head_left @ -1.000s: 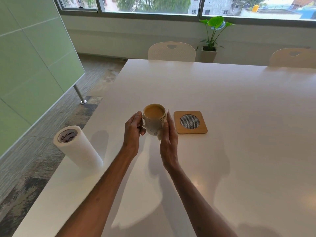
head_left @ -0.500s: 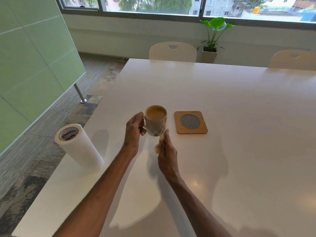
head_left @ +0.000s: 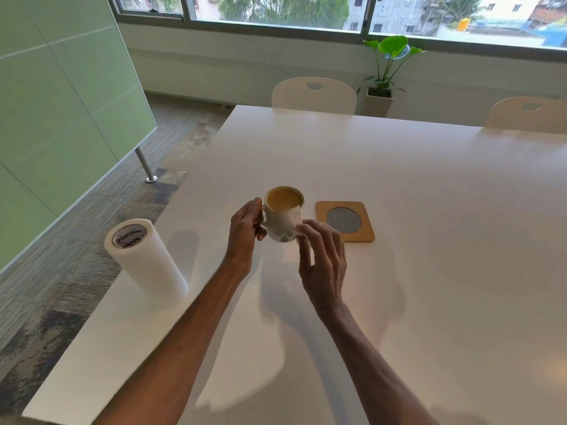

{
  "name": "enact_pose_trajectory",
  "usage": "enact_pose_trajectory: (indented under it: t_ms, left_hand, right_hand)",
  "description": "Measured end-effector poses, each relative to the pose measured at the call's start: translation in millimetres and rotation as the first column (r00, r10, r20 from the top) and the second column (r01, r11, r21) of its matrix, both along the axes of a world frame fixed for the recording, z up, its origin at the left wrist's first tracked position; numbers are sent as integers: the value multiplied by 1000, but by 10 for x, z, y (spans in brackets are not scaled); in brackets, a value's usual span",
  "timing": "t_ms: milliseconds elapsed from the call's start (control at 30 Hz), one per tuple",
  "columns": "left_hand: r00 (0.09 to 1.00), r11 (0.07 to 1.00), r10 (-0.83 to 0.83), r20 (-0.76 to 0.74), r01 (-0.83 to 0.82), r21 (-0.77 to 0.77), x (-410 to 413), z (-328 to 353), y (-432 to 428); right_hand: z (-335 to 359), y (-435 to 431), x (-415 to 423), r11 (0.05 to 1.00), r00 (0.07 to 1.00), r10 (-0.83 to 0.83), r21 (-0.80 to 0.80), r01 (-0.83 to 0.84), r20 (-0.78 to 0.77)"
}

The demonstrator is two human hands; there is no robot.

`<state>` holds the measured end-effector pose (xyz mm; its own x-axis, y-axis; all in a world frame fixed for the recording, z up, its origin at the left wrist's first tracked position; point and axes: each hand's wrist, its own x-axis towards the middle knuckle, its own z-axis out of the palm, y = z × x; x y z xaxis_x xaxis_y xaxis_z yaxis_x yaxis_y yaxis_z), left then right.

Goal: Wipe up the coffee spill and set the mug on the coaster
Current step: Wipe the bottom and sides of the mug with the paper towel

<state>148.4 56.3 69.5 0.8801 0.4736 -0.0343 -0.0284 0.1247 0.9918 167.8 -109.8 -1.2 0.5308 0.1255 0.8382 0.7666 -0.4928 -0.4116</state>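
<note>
On the near-left corner of the table stands a roll of paper towel (head_left: 145, 259), upright, and the round label on its top end reads "ORIGAMI" twice over, in dark letters on a ring. That is the only writing I can read here.

The mug (head_left: 283, 217) is near the middle of the near side of the table, just left of the coaster (head_left: 345, 220) and not on it. It is white with a small green leaf print low on its side and is nearly full of milky coffee. The left hand (head_left: 245, 231) grips it at the handle, fingers curled round. The right hand (head_left: 322, 256) pinches a scrap of white paper (head_left: 297, 220) between thumb and forefinger and holds it against the mug's right side, up near the rim; its other fingers hang loose. Whether the mug's base touches the table I cannot tell.

The coaster is a square of pale wood with a round grey mesh centre, lying flat.

The table (head_left: 429, 271) is white and glossy — it carries soft shadows of both arms. Two white chairs (head_left: 313, 95) stand at its far edge, with a potted plant (head_left: 383, 72) between them at the wall under a wide window (head_left: 276, 7). To the left is a pale green glass partition (head_left: 61, 102) on a metal post (head_left: 144, 165), over grey streaked carpet (head_left: 76, 286).
</note>
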Motion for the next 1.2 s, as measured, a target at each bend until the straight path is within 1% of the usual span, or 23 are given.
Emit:
enact_pose_trajectory:
  t_ms: [133, 300, 467, 567, 633, 733, 800, 833, 900, 967, 1100, 1200]
  left_hand:
    - [1000, 1000, -22, -13, 22, -5, -12, -1, -6]
    - [1000, 1000, -23, -8, 23, 1, 0, -2, 10]
    - [1000, 1000, -20, -1, 20, 2, 35, -6, 27]
    - [1000, 1000, -21, -4, 21, 3, 55, -4, 28]
    - [1000, 1000, -22, -9, 22, 3, 61, -20, 26]
    - [1000, 999, -32, -1, 32, -9, 54, -43, 20]
    - [999, 999, -53, 0, 53, -2, 42, -53, 19]
    - [998, 998, -62, -5, 62, 9, 34, -57, 17]
    - [997, 997, -75, -7, 75, 21, 13, -59, 23]
    - [996, 996, -90, 14, 90, 15, -7, -46, 30]
    - [994, 995, -98, 49, 98, -5, -34, -6, 23]
    - [993, 994, -108, 49, 107, 15, -46, 4, 28]
  right_hand:
    - [-42, -42, 120, 988, 998, 65, -142, -65, -3]
    - [-95, -71, 195, 962, 994, 106, -251, -110, -26]
    - [-196, -81, 156, 907, 989, 148, -396, -144, -19]
    - [-204, -131, 140, 889, 988, 148, -432, -152, -44]
    - [-178, -174, 112, 897, 990, 142, -425, -124, 10]
    - [-45, -193, 96, 942, 972, 136, -330, -66, 194]
    - [94, -138, 111, 954, 944, 168, -289, -82, 286]
    - [151, -103, 126, 947, 928, 206, -302, -109, 311]
    - [197, -52, 167, 911, 896, 291, -382, -153, 335]
    - [178, -57, 217, 871, 875, 340, -466, -155, 346]
    - [104, -158, 314, 794, 880, 363, -596, -119, 308]
    - [69, -182, 361, 765, 881, 356, -639, -83, 311]
